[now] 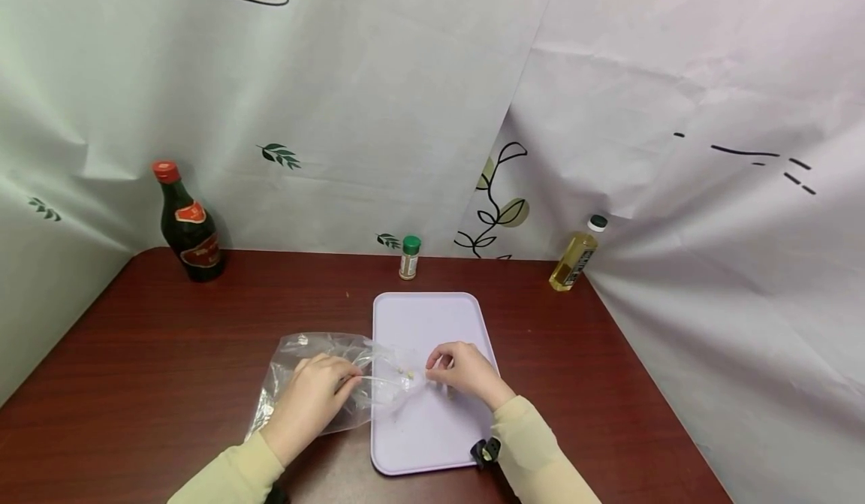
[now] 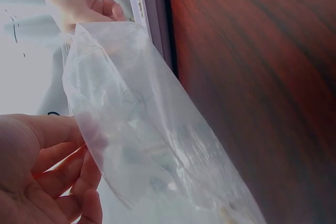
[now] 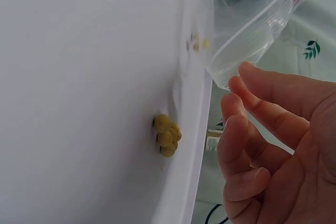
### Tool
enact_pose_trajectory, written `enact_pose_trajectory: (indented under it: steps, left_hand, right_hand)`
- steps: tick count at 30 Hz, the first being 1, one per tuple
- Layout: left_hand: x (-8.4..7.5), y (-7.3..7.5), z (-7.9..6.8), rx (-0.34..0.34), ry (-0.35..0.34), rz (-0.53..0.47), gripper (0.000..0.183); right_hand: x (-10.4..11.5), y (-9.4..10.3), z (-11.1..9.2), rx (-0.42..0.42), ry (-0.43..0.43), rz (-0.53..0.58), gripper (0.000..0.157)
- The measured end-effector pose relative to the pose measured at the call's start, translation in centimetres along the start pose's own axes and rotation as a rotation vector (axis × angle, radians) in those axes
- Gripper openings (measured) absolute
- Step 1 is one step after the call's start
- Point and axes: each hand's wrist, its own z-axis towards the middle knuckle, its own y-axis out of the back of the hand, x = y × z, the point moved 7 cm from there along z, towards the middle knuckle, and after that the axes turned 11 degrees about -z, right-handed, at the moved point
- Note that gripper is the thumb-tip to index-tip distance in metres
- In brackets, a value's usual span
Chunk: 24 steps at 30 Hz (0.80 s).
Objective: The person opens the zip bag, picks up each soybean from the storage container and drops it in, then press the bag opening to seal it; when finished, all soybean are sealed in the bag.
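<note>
A clear zip-top plastic bag [image 1: 317, 346] lies partly on the table and partly over a pale lavender board [image 1: 432, 316]. My left hand [image 1: 314, 395] pinches the bag's edge near its mouth between thumb and fingers. At the mouth's other corner is my right hand [image 1: 466, 372], thumb and forefinger brought together on the plastic in the right wrist view. Several small round yellow-brown balls [image 3: 166, 136] sit clustered on the board below that hand. Small yellow bits [image 1: 408, 375] show by the bag's mouth. Through the film, the bag [image 2: 142, 114] looks mostly flat and creased.
A dark bottle with a red cap [image 1: 192, 226] stands at the back left of the dark red table [image 1: 304, 294]. A green-capped shaker [image 1: 409, 258] is behind the board, and an oil bottle [image 1: 576, 256] at the back right. White patterned cloth hangs behind.
</note>
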Motion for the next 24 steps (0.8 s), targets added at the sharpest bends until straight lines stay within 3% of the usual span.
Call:
enact_pose_trajectory:
  steps: [10,24]
  left_hand:
    - [0.1,0.0,0.0,0.013,0.023,-0.002,0.011]
    - [0.2,0.0,-0.2,-0.004,0.007,0.010,0.012]
  right_hand:
    - [-1.6,0.4,-0.3,-0.019,-0.025,-0.028,0.006]
    - [-3.3,0.3,-1.1,0.057,-0.087,-0.010,0.009]
